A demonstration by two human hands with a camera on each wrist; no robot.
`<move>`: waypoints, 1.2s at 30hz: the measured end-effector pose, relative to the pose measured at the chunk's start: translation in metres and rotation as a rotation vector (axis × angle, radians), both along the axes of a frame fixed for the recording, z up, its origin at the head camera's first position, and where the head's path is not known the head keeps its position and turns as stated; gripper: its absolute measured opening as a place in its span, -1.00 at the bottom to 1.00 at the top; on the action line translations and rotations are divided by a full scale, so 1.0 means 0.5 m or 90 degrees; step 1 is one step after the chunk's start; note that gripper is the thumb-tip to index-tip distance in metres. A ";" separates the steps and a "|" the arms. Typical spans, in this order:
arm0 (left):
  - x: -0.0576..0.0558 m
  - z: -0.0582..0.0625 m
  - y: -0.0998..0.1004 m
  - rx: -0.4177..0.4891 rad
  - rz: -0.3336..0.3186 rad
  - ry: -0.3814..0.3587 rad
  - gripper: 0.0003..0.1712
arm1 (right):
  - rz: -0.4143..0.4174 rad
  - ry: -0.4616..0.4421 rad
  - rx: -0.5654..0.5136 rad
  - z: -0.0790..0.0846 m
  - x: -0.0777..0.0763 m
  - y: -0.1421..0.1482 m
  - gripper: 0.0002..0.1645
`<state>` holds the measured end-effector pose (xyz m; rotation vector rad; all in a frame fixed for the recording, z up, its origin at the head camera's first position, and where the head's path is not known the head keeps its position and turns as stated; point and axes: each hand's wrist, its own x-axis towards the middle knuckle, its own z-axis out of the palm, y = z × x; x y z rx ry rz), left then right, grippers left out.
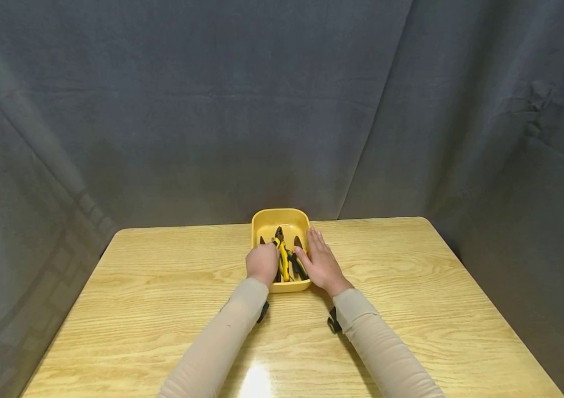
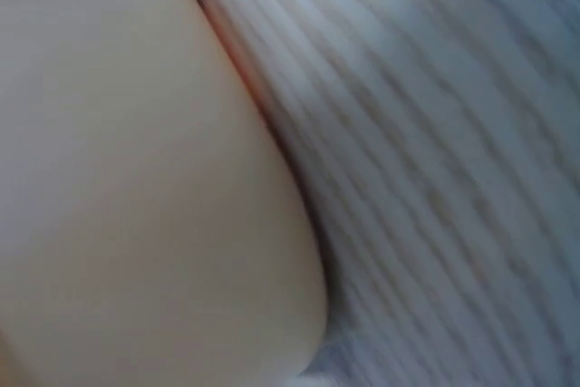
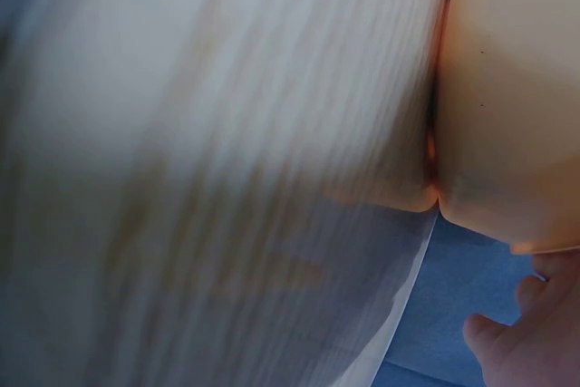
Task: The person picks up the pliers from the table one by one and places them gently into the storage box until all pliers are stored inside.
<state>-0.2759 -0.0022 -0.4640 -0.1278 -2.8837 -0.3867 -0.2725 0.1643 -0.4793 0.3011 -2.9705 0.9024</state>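
Observation:
A yellow tray [image 1: 282, 288] stands near the table's far edge with several pliers in it. Over its left side, my left hand [image 1: 262, 263] is curled around yellow-handled pliers [image 1: 284, 265]; the fingertips and part of the grip are hidden. My right hand [image 1: 323, 265] lies along the tray's right rim, fingers straight and thumb reaching over the inside. Beside that thumb are dark-handled pliers [image 1: 298, 267]. In the left wrist view the tray wall [image 2: 163, 178] fills the left part. The right wrist view has the right hand's fingers [image 3: 507, 342] beneath the tray wall [image 3: 517, 88].
The wood-grain table [image 1: 162, 309] extends on both sides of the tray. A grey curtain [image 1: 212, 138] hangs right behind the table's far edge and along both sides. Dark wrist devices [image 1: 334, 320] sit under the sleeves.

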 end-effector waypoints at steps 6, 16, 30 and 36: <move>0.002 -0.003 0.001 0.002 -0.003 0.012 -0.67 | -0.001 0.009 -0.003 0.001 0.001 0.001 -0.10; 0.008 -0.015 0.002 -0.021 -0.025 0.074 -0.83 | 0.001 0.010 0.010 0.000 -0.002 0.002 -0.06; 0.003 -0.023 0.000 -0.003 -0.030 0.073 -0.79 | 0.000 0.017 -0.001 -0.002 -0.002 0.000 -0.10; 0.005 -0.027 -0.001 0.022 -0.031 0.084 -0.76 | -0.002 0.019 -0.004 -0.006 -0.002 0.000 -0.11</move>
